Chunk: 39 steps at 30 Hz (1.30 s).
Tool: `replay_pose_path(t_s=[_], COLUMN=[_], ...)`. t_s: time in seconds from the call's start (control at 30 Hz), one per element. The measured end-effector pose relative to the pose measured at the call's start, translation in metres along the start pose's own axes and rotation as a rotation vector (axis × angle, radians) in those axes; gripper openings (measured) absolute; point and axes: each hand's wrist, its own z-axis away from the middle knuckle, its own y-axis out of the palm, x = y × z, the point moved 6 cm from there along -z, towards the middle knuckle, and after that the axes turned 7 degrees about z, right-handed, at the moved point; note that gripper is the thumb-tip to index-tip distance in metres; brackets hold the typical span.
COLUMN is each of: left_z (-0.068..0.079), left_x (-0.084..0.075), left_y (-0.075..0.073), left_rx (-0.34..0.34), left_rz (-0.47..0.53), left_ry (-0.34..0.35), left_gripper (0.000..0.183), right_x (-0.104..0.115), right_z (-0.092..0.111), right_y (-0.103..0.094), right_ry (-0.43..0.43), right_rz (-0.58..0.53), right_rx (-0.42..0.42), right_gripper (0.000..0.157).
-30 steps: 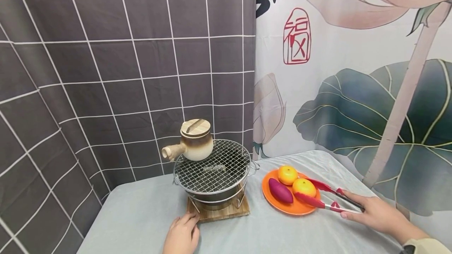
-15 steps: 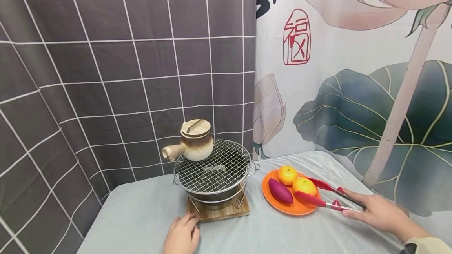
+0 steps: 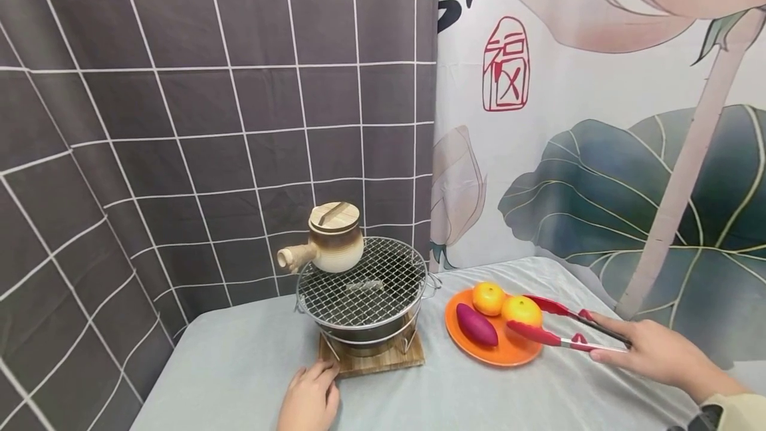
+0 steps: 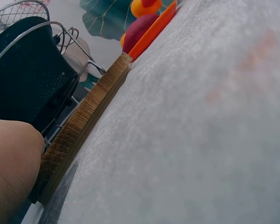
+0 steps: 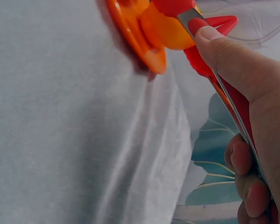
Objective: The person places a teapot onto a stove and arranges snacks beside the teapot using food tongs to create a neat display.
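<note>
In the head view my right hand [image 3: 664, 351] grips red-tipped tongs [image 3: 535, 333] whose arms stand on either side of the nearer mandarin [image 3: 522, 312]. Whether that fruit is clear of the orange plate [image 3: 497, 356] cannot be told. A second mandarin [image 3: 488, 298] and a purple sweet potato [image 3: 477, 324] lie on the plate. The right wrist view shows my thumb [image 5: 224, 46] along one metal arm, fingers curled at the other side. My left hand [image 3: 309, 398] rests its fingers on the front left corner of a wooden board [image 3: 383, 364].
On the board stands a round grill with a wire mesh [image 3: 389, 298], a small grey piece lying on it. A lidded clay pot [image 3: 337, 251] sits at the mesh's back left, its handle pointing left. Grey cloth [image 3: 227, 364] covers the table; curtains hang behind.
My right hand and the tongs have shifted right and slightly up, and the nearer mandarin between the tips has moved with them. My left hand stays on the board.
</note>
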Motion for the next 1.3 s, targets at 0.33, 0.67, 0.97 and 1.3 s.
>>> replay_pose_path(t_s=[0.33,0.67,0.97,1.3], left_z=[0.002,0.004,0.002,0.003], left_x=[0.001,0.003,0.002,0.001], left_y=[0.001,0.004,0.001,0.001], left_rx=[-0.019,-0.008,-0.083,-0.097], left_rz=[0.006,0.019,0.013,-0.001], left_ry=[0.012,0.009,0.085,0.122], left_gripper=[0.023,0.024,0.022,0.023], right_x=[0.005,0.022,0.042,0.067], right_z=[-0.007,-0.020,-0.041,-0.063], right_y=[-0.025,-0.054,-0.073,-0.099], right_ry=[-0.032,-0.051,-0.107,-0.141], right_rz=[-0.022,0.012,0.051,0.093], right_rx=[0.008,-0.029,-0.060,-0.093], right_gripper=[0.082,0.087,0.089,0.094])
